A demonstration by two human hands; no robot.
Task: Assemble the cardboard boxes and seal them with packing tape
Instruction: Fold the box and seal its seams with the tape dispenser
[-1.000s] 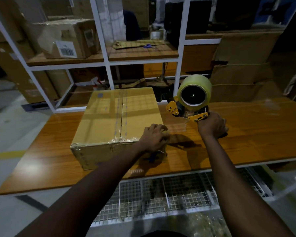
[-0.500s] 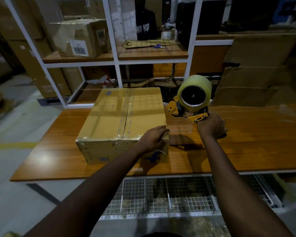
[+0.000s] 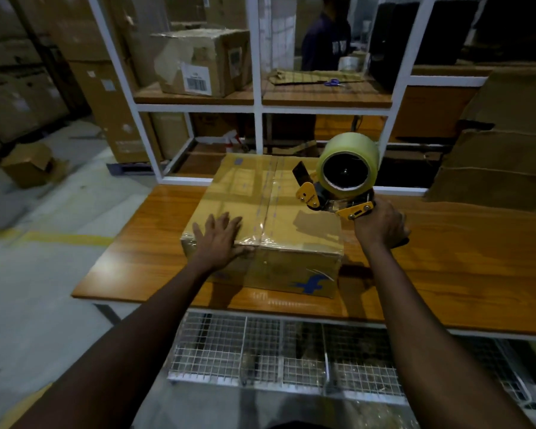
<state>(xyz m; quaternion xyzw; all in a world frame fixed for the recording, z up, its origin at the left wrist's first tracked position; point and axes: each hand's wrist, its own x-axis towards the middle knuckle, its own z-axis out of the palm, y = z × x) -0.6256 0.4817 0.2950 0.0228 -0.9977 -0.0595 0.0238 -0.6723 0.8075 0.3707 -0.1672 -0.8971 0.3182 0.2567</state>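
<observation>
Dim warehouse: a wooden counter (image 3: 461,274) stands before a white metal shelving frame (image 3: 257,108). Grey concrete floor (image 3: 28,305) with a yellow line (image 3: 68,239); stacked cartons (image 3: 13,97) at left.

A warehouse packing station.
Stacks of brown cartons (image 3: 19,97) stand at the left beside a bare concrete floor (image 3: 44,289) marked with a yellow line (image 3: 59,239). A white metal rack (image 3: 257,106) holds a labelled carton (image 3: 217,51) with a barcode, scissors (image 3: 333,82) and a roll of tape (image 3: 348,63). Flattened cardboard (image 3: 502,144) is piled at the right. At the wooden workbench (image 3: 461,274) are a taped box (image 3: 291,236) and a tape dispenser (image 3: 347,171), with wire baskets (image 3: 291,351) underneath. A second person (image 3: 325,41) stands behind the rack.
</observation>
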